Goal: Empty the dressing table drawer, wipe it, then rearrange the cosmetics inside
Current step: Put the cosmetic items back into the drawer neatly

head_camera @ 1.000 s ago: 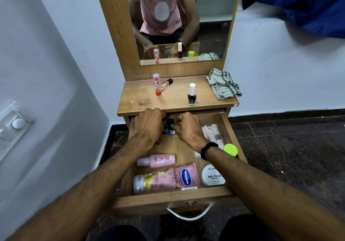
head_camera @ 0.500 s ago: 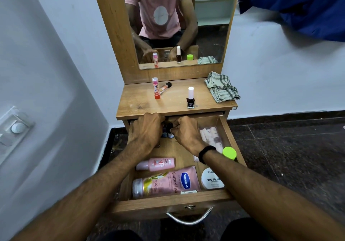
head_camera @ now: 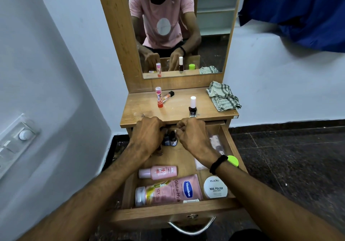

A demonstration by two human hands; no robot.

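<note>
The wooden drawer [head_camera: 177, 212] is pulled out under the dressing table top [head_camera: 141, 113]. My left hand [head_camera: 147, 134] and right hand [head_camera: 192, 136] reach into its back, fingers curled around the caps of small dark bottles [head_camera: 170, 139] standing between them. Another small bottle [head_camera: 159, 152] shows under my left hand. At the drawer's front lie a pink Vaseline tube [head_camera: 168, 190], a small pink bottle [head_camera: 158, 171] and a white nail polish remover jar [head_camera: 215, 187]. A clear packet [head_camera: 214, 143] and a green cap [head_camera: 233, 160] sit along the right side.
On the table top stand a white-capped nail polish [head_camera: 192, 108] and a pink stick [head_camera: 159, 97], beside a lying tube [head_camera: 168, 96] and a checked cloth [head_camera: 223, 98]. A mirror [head_camera: 209, 35] rises behind. A wall with a switch panel [head_camera: 16, 139] is close on the left.
Both hands stay at the small bottles at the drawer's back, shifting only slightly. My view has tilted up a little, showing more of the mirror.
</note>
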